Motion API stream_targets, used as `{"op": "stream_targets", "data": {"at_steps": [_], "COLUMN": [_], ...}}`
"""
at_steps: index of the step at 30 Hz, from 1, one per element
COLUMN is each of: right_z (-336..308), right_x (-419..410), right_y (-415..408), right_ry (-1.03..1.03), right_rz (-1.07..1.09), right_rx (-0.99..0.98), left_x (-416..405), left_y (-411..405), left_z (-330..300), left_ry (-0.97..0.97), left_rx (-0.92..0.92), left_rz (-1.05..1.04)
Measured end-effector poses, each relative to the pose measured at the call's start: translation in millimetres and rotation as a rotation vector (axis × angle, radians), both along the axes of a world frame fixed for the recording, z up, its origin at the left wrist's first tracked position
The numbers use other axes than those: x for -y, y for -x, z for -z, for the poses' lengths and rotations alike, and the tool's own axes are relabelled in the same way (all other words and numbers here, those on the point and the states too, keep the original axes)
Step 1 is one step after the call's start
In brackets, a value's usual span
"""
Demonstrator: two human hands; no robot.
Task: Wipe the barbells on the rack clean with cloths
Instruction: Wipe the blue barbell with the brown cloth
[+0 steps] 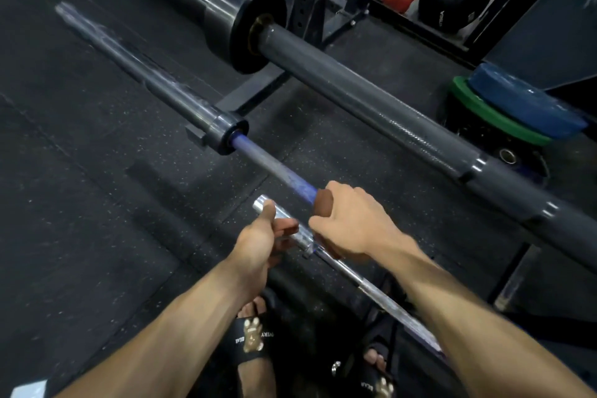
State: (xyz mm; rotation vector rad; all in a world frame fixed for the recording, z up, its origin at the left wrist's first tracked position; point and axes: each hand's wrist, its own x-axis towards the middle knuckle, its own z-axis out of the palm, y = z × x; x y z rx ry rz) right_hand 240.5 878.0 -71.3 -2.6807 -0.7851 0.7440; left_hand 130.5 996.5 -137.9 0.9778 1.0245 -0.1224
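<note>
Hands [310, 229] above speckled rubber floor [97, 187].

Right hand [350, 223] hides most of the brown cloth [324, 202] and blue bar [290, 179] beneath

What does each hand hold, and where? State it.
The right hand grips a brown cloth wrapped round the blue bar at its shaft. The left hand grips the chrome bar near its end, seemingly through a cloth.
</note>
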Motion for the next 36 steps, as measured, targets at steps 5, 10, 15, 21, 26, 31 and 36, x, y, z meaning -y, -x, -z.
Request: {"op": "stream_targets", "data": {"at_steps": [5,10,15,21,26,31,36], "right_z": [4,14,35,19,-12,-58,-97], "right_x": [9,8,12,29,94,145,180], "right_y": [-32,1,34,37,55,94,114], "right_ry": [-0.281,-0.001,0.025,0.006,0.060,0.008,-0.094], "right_rz": [0.341,0.061,-0.125,-0.152,-0.059,-0.008,0.182], "right_rx": [-1.053,0.023,0.718,0.546,0.315,0.294,0.179], "left_x": [1,1,-6,-6,10,29,47], "left_y": [-2,-23,-37,-23,26,93,130], "left_z": [13,18,-2,-47,-101,-140,-194], "left_ry": [-0.016,-0.055,-0.156,-0.439,-0.648,-0.778,-0.866], "left_rx": [-0.003,-0.030,-0.145,-0.150,-0.036,0.070,0.216], "left_rz": [0.057,0.110,0.501,1.177,1.187,0.958,0.950]}}
